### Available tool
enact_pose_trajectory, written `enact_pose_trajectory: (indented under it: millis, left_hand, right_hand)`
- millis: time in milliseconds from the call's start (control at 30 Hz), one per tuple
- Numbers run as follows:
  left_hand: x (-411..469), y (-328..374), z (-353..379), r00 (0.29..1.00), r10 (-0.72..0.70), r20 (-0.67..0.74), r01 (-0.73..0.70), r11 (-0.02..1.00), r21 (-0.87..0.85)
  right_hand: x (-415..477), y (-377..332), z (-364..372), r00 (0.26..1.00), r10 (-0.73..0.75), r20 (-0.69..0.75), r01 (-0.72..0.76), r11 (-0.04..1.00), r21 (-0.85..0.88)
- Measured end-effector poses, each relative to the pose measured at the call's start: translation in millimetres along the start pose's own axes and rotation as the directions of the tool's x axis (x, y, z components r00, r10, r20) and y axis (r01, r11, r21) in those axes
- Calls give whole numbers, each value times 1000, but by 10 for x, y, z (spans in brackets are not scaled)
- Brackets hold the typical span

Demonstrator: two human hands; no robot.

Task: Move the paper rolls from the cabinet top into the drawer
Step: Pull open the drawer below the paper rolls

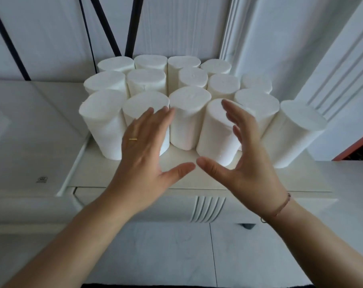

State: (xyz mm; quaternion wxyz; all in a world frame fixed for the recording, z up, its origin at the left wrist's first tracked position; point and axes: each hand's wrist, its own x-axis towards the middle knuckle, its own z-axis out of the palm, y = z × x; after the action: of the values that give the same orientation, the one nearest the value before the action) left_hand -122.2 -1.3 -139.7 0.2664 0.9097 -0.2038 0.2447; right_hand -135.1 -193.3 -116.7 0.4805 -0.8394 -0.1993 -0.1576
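Rolls of white paper [184, 96] are standing up in rows on the cabinet top [197, 179], filling the middle from nine o'clock to three o'clock. A left hand [143, 150] with a gold ring [132, 139] is reaching in at seven o'clock, fingers spread wide, lying flat in front of a front roll and holding nothing. A right hand [245, 159] with a thin bracelet [280, 206] is coming in at five o'clock, curved wide open beside another front roll [218, 132]. The drawer front [207, 208] is sitting shut at six o'clock.
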Motion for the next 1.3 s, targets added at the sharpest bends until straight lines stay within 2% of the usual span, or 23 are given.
enact_pose_trajectory:
  millis: [133, 300, 433, 567, 767, 1100, 1300]
  left_hand:
    - [-298, 112, 98, 999, -38, 5, 39, 999, -18]
    - [-646, 29, 292, 989, -118, 92, 117, 993, 15]
    - [-940, -96, 466, 968, -182, 175, 170, 982, 78]
    - [-1163, -209, 622, 944, -193, 268, 144, 971, 193]
    - [-1210, -240, 662, 959, -131, 252, 60, 960, 273]
    - [-1284, -228, 727, 984, -84, 157, 38, 959, 280]
    - [-1308, -207, 706, 974, -120, 193, 66, 962, 265]
  right_hand:
    - [-266, 14, 113, 998, 45, 34, -43, 998, -56]
    - [-597, 229, 327, 986, 163, 35, -159, 982, -102]
    - [-858, 488, 524, 968, 241, 73, -217, 945, -243]
    - [-980, 665, 660, 976, 194, 102, -126, 878, -462]
    - [-1053, 755, 679, 963, 164, 214, 21, 747, -665]
    - [-1133, 764, 758, 954, 224, 200, -24, 722, -691]
    - [-1200, 793, 819, 954, 240, 181, -38, 693, -720]
